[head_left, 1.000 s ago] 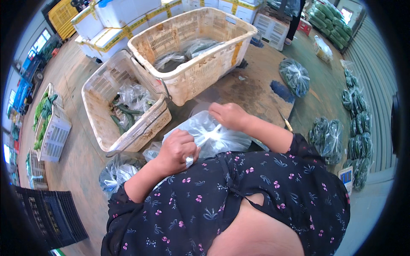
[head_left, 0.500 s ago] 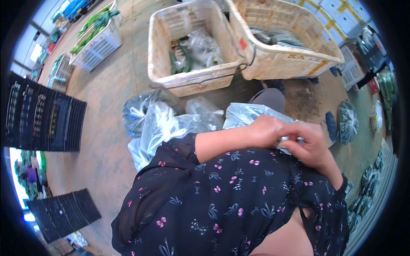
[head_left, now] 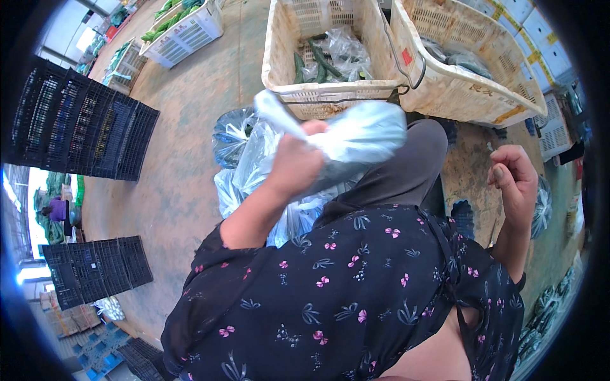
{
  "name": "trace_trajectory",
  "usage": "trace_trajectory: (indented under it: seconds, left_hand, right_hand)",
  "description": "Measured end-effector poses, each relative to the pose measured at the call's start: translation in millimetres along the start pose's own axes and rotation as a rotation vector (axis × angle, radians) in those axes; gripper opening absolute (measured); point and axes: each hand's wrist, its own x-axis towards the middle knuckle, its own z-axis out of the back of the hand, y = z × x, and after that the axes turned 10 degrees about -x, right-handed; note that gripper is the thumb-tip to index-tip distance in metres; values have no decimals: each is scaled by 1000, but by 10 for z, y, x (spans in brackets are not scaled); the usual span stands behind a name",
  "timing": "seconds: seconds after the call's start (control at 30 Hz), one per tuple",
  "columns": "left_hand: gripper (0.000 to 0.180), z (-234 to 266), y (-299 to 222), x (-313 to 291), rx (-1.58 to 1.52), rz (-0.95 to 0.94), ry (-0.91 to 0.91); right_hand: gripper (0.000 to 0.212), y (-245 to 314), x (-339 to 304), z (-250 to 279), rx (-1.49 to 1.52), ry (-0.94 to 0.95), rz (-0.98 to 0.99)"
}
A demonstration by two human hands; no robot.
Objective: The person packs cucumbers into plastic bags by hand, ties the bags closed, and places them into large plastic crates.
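Observation:
My left hand is closed around the gathered neck of a filled, pale plastic bag, lifted in front of my lap. The bag is smeared by motion, and its contents look dark but cannot be made out. Raised at the right, my right hand has its fingers curled against the thumb; whatever is in them, if anything, is too small to name. Below the left hand, several other tied plastic bags lie together on the floor. In front stands a worn white crate with cucumbers and clear plastic in it.
A second worn crate at the right holds dark bagged goods. Black crates are stacked at the left, with another black stack nearer. A white crate of green vegetables stands far left. Another filled bag lies right.
My hands, together at the bag's neck before, have parted. The left has swung the bag up and left; the right has moved right and up, away from it. The view has shifted.

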Motion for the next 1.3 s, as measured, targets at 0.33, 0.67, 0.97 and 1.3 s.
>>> trace_trajectory:
  seconds: [0.33,0.67,0.97,1.3]
  left_hand:
    - [40,549,779,-203,944,180,-187]
    - [63,709,1882,-379,1462,319,73]
    - [34,143,682,683,1170,-40,300]
    - [21,-1291,-357,2356,718,-730,536]
  right_hand:
    - [11,-150,-89,-90,96,80,-48]
    - [12,-344,-311,65,85,73,-199]
    - [14,-728,-459,60,127,86,-412]
    - [19,-1534,-974,-160,23,141,-752]
